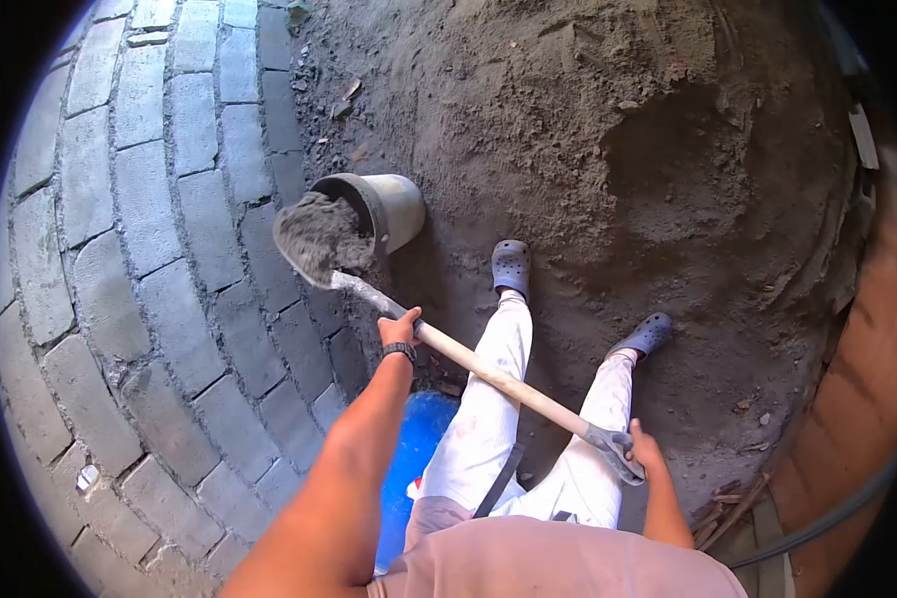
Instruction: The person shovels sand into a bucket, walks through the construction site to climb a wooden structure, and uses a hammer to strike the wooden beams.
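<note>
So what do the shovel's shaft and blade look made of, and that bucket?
Shovel shaft: pale, smooth and matte, probably bare wood. Blade: grey with a thin bright edge, likely metal, mostly hidden under grey sandy material. Bucket: dull grey with a smooth wall and dark rim, possibly plastic or rubber; hard to tell.

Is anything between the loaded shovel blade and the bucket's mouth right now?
Nothing visible does. The shovel blade, heaped with sand, sits right at the open mouth of the bucket, with no object between them. Left hand and right hand grip the handle.
</note>
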Motion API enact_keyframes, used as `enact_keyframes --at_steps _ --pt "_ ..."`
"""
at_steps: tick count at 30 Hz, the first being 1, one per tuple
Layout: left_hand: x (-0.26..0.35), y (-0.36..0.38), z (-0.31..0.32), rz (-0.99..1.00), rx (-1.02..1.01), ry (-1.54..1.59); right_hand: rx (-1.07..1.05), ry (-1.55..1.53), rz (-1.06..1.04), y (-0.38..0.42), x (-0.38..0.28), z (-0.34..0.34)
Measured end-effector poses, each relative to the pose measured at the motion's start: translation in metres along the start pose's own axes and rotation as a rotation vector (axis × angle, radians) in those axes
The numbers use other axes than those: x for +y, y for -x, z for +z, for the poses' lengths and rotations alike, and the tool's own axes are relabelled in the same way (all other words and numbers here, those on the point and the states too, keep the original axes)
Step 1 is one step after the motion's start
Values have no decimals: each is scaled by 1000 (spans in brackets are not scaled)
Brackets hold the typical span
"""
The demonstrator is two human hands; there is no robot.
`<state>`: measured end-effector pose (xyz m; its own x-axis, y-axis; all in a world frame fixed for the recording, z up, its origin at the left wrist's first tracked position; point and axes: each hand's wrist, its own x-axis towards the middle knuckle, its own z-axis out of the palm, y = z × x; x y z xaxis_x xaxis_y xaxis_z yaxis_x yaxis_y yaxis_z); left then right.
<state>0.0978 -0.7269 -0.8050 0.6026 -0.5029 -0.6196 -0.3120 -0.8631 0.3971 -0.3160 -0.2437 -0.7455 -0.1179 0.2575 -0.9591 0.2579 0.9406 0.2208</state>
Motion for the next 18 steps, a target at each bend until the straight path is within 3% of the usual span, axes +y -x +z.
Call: enact_keyframes --at_steps 1,3,5,7,9,10,12,15,17,18 --pt "5 4 -1 -5 1 2 -72 338 -92 -10 2 -1" --pt "13 20 -3 -30 -33 -131 -58 418 -176 -20 18 -12" --pt "21 46 3 17 -42 -92 -28 130 -163 -36 30 -28" --pt "31 77 25 -68 -261 205 179 -303 -236 20 0 -54" --pt "41 121 75 -115 -313 323 210 -810 -207 25 23 -86" --pt "41 137 107 -120 -307 376 229 -841 -196 19 47 -100" --pt "35 176 171 -99 -383 374 44 -1169 -151 10 102 -125" --pt "-35 231 283 -151 -679 320 279 -1436 -1 9 212 -143" --pt "-92 335 338 -212 -780 149 531 -1479 138 39 294 -158" --pt "-140 373 360 -276 -831 66 571 -1518 109 64 333 -167"
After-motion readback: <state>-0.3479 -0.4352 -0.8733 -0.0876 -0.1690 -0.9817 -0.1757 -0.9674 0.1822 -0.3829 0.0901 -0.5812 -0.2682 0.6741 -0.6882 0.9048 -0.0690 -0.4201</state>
